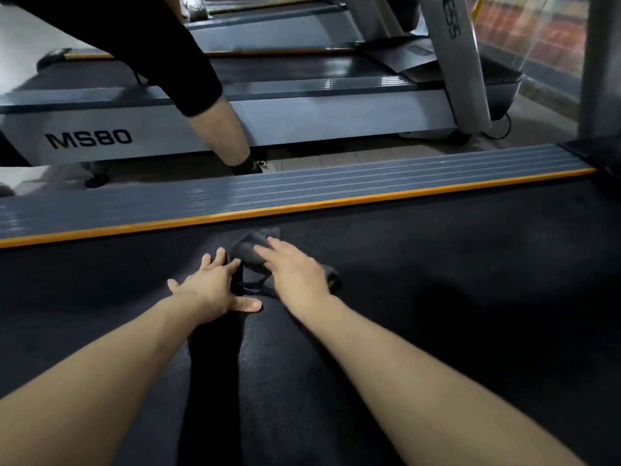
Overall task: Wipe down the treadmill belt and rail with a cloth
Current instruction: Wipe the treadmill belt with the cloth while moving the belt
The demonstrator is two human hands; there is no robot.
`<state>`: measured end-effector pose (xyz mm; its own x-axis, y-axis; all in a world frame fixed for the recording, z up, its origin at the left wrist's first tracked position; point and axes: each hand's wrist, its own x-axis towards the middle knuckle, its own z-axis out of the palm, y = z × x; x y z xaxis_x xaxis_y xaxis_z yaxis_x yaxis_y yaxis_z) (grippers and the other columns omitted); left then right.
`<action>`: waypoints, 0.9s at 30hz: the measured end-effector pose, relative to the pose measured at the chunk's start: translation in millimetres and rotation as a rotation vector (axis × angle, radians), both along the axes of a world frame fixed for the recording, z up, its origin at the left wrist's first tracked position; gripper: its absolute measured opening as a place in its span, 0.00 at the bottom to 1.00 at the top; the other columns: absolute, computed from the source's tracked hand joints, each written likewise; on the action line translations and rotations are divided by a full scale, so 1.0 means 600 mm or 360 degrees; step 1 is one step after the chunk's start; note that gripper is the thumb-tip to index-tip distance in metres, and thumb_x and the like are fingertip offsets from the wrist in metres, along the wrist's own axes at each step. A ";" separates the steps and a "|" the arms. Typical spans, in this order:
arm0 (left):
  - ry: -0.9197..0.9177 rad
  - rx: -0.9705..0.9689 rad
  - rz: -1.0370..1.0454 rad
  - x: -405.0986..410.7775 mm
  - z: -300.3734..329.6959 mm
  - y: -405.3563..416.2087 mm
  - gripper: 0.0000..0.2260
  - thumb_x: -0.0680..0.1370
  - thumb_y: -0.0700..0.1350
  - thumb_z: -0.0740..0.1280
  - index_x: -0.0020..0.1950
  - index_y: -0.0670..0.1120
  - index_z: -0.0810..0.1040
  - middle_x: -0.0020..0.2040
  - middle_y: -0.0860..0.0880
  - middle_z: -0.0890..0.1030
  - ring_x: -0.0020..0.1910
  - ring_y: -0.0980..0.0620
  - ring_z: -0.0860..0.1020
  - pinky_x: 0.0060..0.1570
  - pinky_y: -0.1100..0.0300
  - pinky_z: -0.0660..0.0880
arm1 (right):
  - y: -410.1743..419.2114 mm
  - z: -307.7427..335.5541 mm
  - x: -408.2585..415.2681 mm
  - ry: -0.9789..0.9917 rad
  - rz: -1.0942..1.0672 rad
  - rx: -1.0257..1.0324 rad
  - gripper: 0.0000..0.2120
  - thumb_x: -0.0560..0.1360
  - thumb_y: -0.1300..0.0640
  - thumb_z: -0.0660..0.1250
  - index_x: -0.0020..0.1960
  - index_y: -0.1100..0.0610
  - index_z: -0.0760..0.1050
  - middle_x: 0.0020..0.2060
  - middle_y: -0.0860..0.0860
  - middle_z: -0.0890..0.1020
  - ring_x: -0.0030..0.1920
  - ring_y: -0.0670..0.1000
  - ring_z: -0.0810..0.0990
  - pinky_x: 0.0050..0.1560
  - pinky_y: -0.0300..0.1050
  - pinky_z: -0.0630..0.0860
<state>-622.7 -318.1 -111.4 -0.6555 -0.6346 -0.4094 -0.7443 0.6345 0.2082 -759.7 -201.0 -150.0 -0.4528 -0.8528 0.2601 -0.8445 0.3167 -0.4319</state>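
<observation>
My left hand (215, 288) lies flat on the black belt (437, 314) with fingers spread, its fingertips touching the dark cloth (250, 245). My right hand (295, 269) presses on the cloth with straight fingers. The grey rail (302, 193) with orange edge runs just behind

The black textured treadmill belt (437, 314) spreads under me, reaching from the near edge to the orange-edged grey ribbed side rail (302, 191) along its far side. My dark grey cloth (250, 245) lies bunched on the belt near that rail, with my left hand (211, 287) flat beside it and my right hand (295, 269) flat on top.
</observation>
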 end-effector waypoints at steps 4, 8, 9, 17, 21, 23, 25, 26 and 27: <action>0.0001 0.0013 0.0002 0.000 0.007 0.006 0.52 0.65 0.72 0.73 0.81 0.62 0.49 0.83 0.56 0.41 0.81 0.50 0.40 0.70 0.23 0.50 | 0.126 -0.001 -0.167 -0.0012 -0.0570 -0.0052 0.20 0.80 0.56 0.62 0.71 0.45 0.72 0.74 0.49 0.69 0.72 0.52 0.68 0.72 0.42 0.60; -0.0020 0.0020 0.0001 -0.005 0.013 0.007 0.52 0.66 0.71 0.73 0.82 0.62 0.49 0.83 0.56 0.41 0.81 0.50 0.39 0.70 0.23 0.50 | 0.170 0.013 -0.209 -0.0064 -0.1128 -0.0001 0.21 0.80 0.59 0.60 0.72 0.51 0.69 0.72 0.54 0.70 0.68 0.58 0.71 0.65 0.52 0.70; -0.0021 0.0019 0.0004 -0.004 0.013 0.007 0.52 0.65 0.71 0.73 0.82 0.62 0.49 0.83 0.56 0.41 0.81 0.50 0.39 0.69 0.23 0.50 | 0.146 0.016 -0.179 -0.0078 -0.1224 -0.0060 0.19 0.79 0.60 0.60 0.69 0.51 0.72 0.68 0.55 0.73 0.64 0.59 0.74 0.61 0.53 0.73; -0.0013 -0.0023 -0.0011 -0.003 0.001 0.002 0.53 0.64 0.73 0.73 0.81 0.62 0.50 0.83 0.57 0.41 0.81 0.51 0.39 0.68 0.22 0.51 | 0.044 -0.009 -0.008 0.0042 -0.0033 -0.0137 0.20 0.78 0.57 0.65 0.69 0.46 0.74 0.71 0.49 0.73 0.69 0.53 0.73 0.68 0.47 0.71; -0.0009 -0.0006 -0.0015 -0.003 0.002 0.001 0.53 0.64 0.73 0.73 0.81 0.62 0.48 0.83 0.56 0.41 0.81 0.50 0.39 0.68 0.21 0.50 | 0.178 -0.009 -0.168 0.0121 -0.0634 -0.0068 0.20 0.79 0.57 0.65 0.70 0.45 0.74 0.72 0.48 0.71 0.70 0.53 0.72 0.68 0.46 0.67; -0.0019 0.0002 -0.0020 -0.003 0.002 0.000 0.53 0.65 0.73 0.73 0.81 0.62 0.48 0.83 0.56 0.40 0.81 0.49 0.38 0.68 0.21 0.50 | 0.224 0.000 -0.217 0.0028 -0.0964 -0.0043 0.20 0.81 0.55 0.62 0.72 0.47 0.71 0.74 0.50 0.68 0.71 0.55 0.70 0.66 0.49 0.67; -0.0036 0.0002 -0.0024 -0.005 0.002 -0.001 0.53 0.65 0.73 0.72 0.81 0.62 0.47 0.83 0.56 0.40 0.81 0.49 0.38 0.68 0.21 0.50 | 0.209 0.000 -0.214 0.0005 -0.1210 0.0014 0.21 0.80 0.58 0.60 0.72 0.49 0.70 0.74 0.52 0.68 0.69 0.57 0.69 0.64 0.51 0.68; -0.0036 -0.0002 -0.0026 -0.005 0.001 -0.002 0.53 0.65 0.73 0.72 0.81 0.62 0.47 0.82 0.56 0.40 0.81 0.50 0.38 0.68 0.21 0.50 | 0.184 -0.002 -0.190 0.0017 -0.1250 0.0035 0.21 0.79 0.59 0.60 0.71 0.50 0.70 0.73 0.54 0.69 0.68 0.58 0.70 0.63 0.51 0.69; -0.0033 -0.0006 -0.0023 -0.005 0.001 -0.002 0.53 0.65 0.73 0.72 0.81 0.62 0.47 0.82 0.56 0.40 0.81 0.50 0.38 0.68 0.21 0.50 | 0.152 -0.005 -0.157 0.0024 -0.1183 0.0028 0.22 0.78 0.61 0.58 0.71 0.52 0.71 0.71 0.56 0.71 0.66 0.59 0.71 0.62 0.51 0.70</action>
